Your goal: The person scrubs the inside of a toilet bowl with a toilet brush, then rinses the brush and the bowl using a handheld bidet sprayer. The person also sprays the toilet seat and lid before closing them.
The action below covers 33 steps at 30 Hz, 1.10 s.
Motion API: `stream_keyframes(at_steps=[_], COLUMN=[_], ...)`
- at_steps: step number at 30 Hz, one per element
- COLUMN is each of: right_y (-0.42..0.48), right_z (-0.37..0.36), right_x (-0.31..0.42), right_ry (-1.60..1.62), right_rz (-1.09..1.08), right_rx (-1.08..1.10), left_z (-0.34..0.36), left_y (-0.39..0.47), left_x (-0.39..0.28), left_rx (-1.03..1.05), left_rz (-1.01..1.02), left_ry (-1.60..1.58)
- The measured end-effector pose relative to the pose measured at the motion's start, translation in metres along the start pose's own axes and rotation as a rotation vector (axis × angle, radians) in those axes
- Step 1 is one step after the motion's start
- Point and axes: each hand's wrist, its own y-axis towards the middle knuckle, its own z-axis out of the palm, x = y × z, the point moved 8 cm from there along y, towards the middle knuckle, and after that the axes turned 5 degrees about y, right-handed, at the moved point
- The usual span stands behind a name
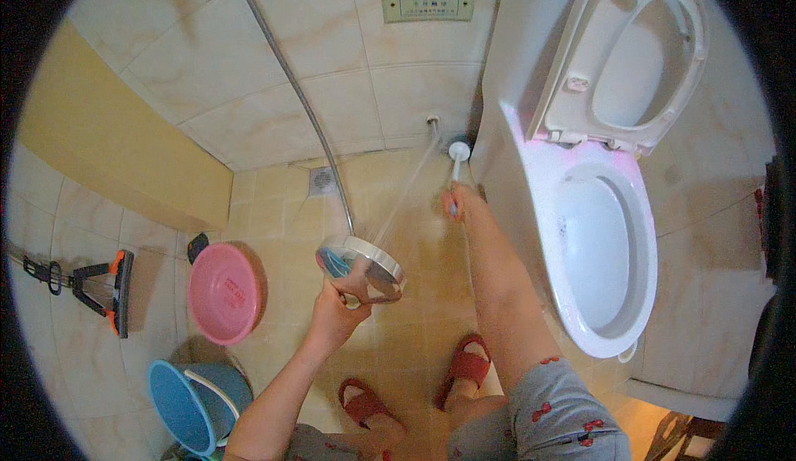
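Observation:
My left hand (339, 315) grips a chrome shower head (362, 268), whose metal hose (292, 88) runs up along the tiled wall. Thin streams of water (407, 181) run between the shower head and the foot of the wall, near a small wall fitting (433, 119). To the right, my right hand (459, 203) is closed around the handle of a white brush (459, 152). The round brush head is by the base of the wall, just left of the toilet; its bristles are not clear.
A white toilet (591, 256) with raised seat and lid stands at right. At left are a pink basin (224, 293), a blue bucket (180, 405) and a mop (123, 293) with orange clips against the wall. A floor drain (322, 180) lies near the back wall. Red slippers (367, 404) are on my feet.

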Motion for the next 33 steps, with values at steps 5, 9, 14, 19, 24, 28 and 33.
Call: stream_keyframes(at_steps=[5,9,14,19,24,28,33], right_y=[-0.028,-0.063,-0.068,-0.043,-0.09,-0.163,-0.231], right_z=[0.079,0.109,0.086,0.085,0.063,0.011,-0.047], right_x=[0.027,0.02,-0.012,0.023,-0.028,-0.069,-0.152], right_ry=[0.264,0.242,0.625,0.501,-0.215,-0.496,-0.673], right_rz=[0.074,0.046,0.309,0.148,-0.189,-0.284,-0.383], right_rx=[-0.051,0.061,0.311,0.189,-0.059,-0.007,-0.088], left_z=[-0.015,-0.017,-0.011,-0.011,-0.039,-0.039,-0.036], left_y=[-0.015,-0.003,-0.007,-0.01,-0.017,-0.022,-0.021], left_x=[0.008,0.029,0.019,0.002,-0.024,-0.021,-0.02], left_rx=[-0.032,-0.02,-0.06,-0.026,-0.112,-0.109,-0.098], left_rz=[-0.055,0.014,-0.085,-0.069,-0.048,0.015,0.028], left_ry=[-0.023,-0.103,-0.104,-0.039,0.042,0.022,0.001])
